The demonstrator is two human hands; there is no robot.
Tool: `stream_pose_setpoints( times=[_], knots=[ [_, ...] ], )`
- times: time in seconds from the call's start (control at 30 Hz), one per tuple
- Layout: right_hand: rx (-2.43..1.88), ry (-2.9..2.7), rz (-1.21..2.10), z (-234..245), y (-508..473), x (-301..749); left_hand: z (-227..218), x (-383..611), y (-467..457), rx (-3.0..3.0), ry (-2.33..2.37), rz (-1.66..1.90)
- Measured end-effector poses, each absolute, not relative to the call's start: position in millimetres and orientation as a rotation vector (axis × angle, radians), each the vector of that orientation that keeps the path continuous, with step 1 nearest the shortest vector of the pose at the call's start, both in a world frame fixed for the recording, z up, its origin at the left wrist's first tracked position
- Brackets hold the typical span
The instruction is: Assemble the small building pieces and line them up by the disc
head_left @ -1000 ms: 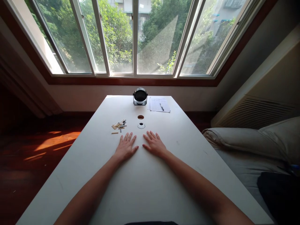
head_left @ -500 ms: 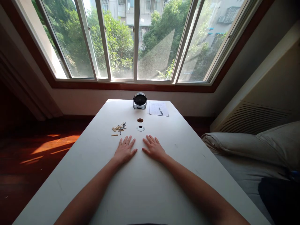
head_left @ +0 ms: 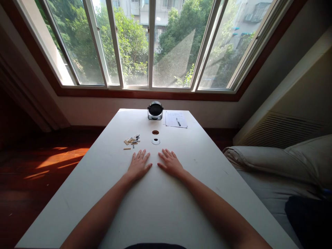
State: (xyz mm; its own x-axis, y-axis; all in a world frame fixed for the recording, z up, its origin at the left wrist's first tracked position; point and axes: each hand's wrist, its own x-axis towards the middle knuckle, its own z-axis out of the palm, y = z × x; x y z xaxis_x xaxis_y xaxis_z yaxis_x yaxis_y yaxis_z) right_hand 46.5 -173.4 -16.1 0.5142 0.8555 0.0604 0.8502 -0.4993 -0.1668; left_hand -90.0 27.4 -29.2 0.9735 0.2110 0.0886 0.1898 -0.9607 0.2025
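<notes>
My left hand (head_left: 138,165) lies palm down on the white table (head_left: 155,207), its fingers spread and nothing in it. Just beyond its fingertips is a loose pile of small tan, grey and black building-block pieces (head_left: 131,140), with one tan strip (head_left: 127,149) apart at the near side. My right hand (head_left: 170,164) also rests flat, fingers apart and holding nothing. Ahead of the hands, a white ring-shaped cover (head_left: 156,141) with a dark centre sits near a round hole (head_left: 155,132) in the tabletop.
A round black-faced device in a silver frame (head_left: 155,110) stands at the table's far end. Right of it, a pen (head_left: 178,121) lies on paper sheets (head_left: 172,117). Beyond is a window (head_left: 150,45). A cushioned seat (head_left: 269,186) borders the right side.
The view has shifted very slightly. Both hands and the things on the table stay where they were.
</notes>
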Motion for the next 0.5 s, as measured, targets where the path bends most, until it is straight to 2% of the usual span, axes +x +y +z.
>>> stream_pose_setpoints(
  times=[0.5],
  knots=[
    [-2.522, -1.49, -0.046, -17.8, -174.4, 52.9, -15.1, -75.8, 29.1, 2.905, 0.294, 0.36]
  ],
)
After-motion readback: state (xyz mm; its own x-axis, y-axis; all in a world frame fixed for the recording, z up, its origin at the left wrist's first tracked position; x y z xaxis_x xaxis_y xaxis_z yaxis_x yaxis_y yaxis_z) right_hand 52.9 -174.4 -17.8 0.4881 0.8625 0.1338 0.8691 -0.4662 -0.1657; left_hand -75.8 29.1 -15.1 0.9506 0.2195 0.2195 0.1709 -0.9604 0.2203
